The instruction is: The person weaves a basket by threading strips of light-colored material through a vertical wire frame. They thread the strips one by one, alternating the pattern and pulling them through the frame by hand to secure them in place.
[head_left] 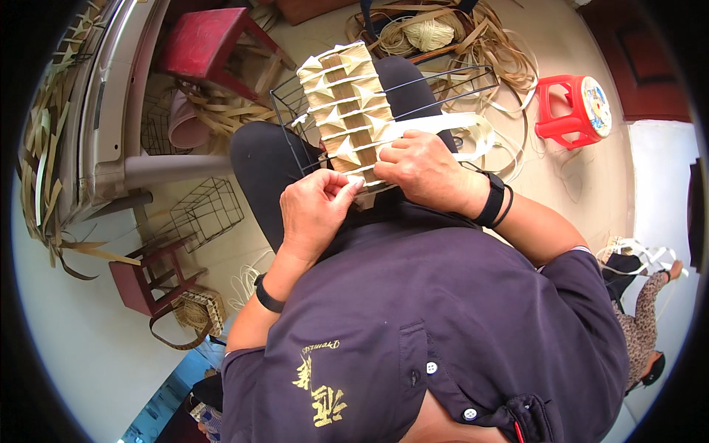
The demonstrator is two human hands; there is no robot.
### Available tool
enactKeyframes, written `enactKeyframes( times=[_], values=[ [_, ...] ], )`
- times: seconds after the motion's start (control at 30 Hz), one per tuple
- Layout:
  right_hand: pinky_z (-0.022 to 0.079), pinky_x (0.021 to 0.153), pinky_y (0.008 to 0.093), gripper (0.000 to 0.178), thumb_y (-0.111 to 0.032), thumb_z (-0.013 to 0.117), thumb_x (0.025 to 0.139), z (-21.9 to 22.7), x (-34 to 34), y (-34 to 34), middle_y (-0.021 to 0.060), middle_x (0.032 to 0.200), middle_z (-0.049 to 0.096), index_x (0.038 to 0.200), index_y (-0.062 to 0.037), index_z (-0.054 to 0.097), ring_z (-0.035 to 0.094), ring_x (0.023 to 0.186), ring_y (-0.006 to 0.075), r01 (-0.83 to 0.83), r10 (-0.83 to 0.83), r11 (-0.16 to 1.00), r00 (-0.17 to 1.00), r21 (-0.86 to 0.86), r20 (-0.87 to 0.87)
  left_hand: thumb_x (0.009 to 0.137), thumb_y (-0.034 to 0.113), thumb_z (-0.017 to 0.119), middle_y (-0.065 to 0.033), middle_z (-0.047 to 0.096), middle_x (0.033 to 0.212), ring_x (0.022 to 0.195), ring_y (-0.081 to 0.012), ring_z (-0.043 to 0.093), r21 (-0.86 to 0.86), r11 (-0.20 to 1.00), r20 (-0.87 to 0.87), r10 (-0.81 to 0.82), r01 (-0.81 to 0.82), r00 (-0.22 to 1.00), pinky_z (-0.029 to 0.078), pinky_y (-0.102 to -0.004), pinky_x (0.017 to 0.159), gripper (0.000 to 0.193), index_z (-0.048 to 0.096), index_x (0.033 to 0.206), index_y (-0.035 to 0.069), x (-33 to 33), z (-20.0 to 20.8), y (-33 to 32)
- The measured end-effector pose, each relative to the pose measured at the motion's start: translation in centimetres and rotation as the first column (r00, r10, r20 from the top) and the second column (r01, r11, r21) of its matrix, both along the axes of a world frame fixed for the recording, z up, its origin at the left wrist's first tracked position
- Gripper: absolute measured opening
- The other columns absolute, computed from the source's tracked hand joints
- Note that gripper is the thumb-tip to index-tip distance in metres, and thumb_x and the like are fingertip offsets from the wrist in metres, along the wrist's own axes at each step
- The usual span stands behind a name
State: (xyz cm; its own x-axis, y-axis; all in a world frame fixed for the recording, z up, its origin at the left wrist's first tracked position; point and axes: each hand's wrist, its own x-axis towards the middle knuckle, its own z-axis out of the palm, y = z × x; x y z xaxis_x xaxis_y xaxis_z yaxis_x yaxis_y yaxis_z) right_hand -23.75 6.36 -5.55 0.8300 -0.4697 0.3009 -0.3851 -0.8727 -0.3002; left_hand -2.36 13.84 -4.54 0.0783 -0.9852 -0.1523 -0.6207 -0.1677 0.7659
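A wire basket frame [289, 140] rests across my lap, partly woven over with a cream and brown strip panel [346, 103]. Folded cream points and white cross bands run along that panel. At its near end my left hand [314, 210] is closed, thumb and forefinger pinching a small white strip end. My right hand [425, 170] is closed in a fist against the panel's right edge. A flat cream strip [473, 133] loops out to the right beside it and runs under this hand; what lies inside the curled fingers is mostly hidden.
Beyond my knees lie heaped strips [509, 52] and a ball of cream cord [428, 35]. A red plastic stool [572, 111] stands right, a red wooden stool [203, 44] far left. Another wire frame [207, 214] sits left. At right, another person [646, 310] handles white strips.
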Motion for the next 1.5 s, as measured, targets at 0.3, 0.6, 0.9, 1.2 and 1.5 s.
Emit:
enactKeyframes(
  times=[0.3, 0.6, 0.9, 1.2, 1.5],
  values=[
    [0.051, 0.069, 0.0408, 0.013, -0.014, 0.072, 0.078, -0.4, -0.2, 0.3, 0.0057, 0.078, 0.062, 0.080, -0.0100, 0.060, 0.067, 0.077, 0.0275, 0.073, -0.074, 0.996, 0.997, 0.042, 0.029, 0.086, 0.009, 0.080, -0.0024, 0.068, 0.067, 0.058, -0.0061, 0.060, -0.142, 0.986, -0.049, -0.100, 0.092, 0.994, 0.049, -0.0239, 0.055, 0.015, 0.070, 0.079, 0.000, -0.2, -1.5, 0.1],
    [0.050, 0.078, 0.0431, 0.022, -0.018, 0.079, 0.079, 4.7, -6.2, -0.4, 0.0082, 0.086, 0.067, 0.094, -0.0108, 0.065, 0.067, 0.086, 0.0320, 0.274, -0.184, 0.911, 0.938, 0.307, -0.292, 0.094, 0.003, 0.068, -0.0012, 0.066, 0.075, 0.063, -0.0060, 0.063, 0.039, 0.999, -0.354, 0.008, 0.006, 0.935, 0.047, -0.0193, 0.057, 0.012, 0.063, 0.083, 0.003, 5.8, -1.1, 1.4],
    [0.051, 0.074, 0.0432, 0.012, -0.008, 0.072, 0.083, 5.4, -7.1, 0.6, 0.0102, 0.083, 0.062, 0.087, -0.0065, 0.060, 0.065, 0.084, 0.0329, 0.179, -0.174, 0.959, 0.984, 0.219, -0.040, 0.092, -0.001, 0.052, -0.0102, 0.066, 0.078, 0.060, -0.0105, 0.060, 0.131, 0.903, -0.438, 0.423, -0.410, 0.793, 0.048, -0.0219, 0.053, 0.018, 0.047, 0.079, 0.009, 19.8, -1.2, 6.1],
    [0.050, 0.083, 0.0439, 0.016, -0.006, 0.078, 0.080, 3.3, -6.6, -2.1, 0.0067, 0.097, 0.064, 0.094, -0.0079, 0.069, 0.062, 0.095, 0.0317, 0.321, -0.342, 0.940, 0.899, 0.120, 0.273, 0.088, 0.001, 0.057, 0.0019, 0.050, 0.063, 0.051, -0.0071, 0.047, 0.112, 0.815, -0.200, 0.578, -0.568, 0.791, 0.037, -0.0228, 0.048, 0.025, 0.043, 0.071, 0.012, 27.0, -2.1, 9.1],
    [0.052, 0.080, 0.0404, 0.026, -0.004, 0.079, 0.072, 1.3, -5.1, -0.6, 0.0051, 0.097, 0.065, 0.096, -0.0087, 0.069, 0.062, 0.094, 0.0286, 0.169, -0.207, 0.971, 0.948, 0.170, 0.241, 0.087, 0.001, 0.057, 0.0015, 0.050, 0.062, 0.050, -0.0075, 0.046, 0.178, 0.786, -0.083, 0.611, -0.592, 0.787, 0.036, -0.0237, 0.047, 0.021, 0.045, 0.074, 0.012, 31.3, -4.1, 9.6]
  ],
)
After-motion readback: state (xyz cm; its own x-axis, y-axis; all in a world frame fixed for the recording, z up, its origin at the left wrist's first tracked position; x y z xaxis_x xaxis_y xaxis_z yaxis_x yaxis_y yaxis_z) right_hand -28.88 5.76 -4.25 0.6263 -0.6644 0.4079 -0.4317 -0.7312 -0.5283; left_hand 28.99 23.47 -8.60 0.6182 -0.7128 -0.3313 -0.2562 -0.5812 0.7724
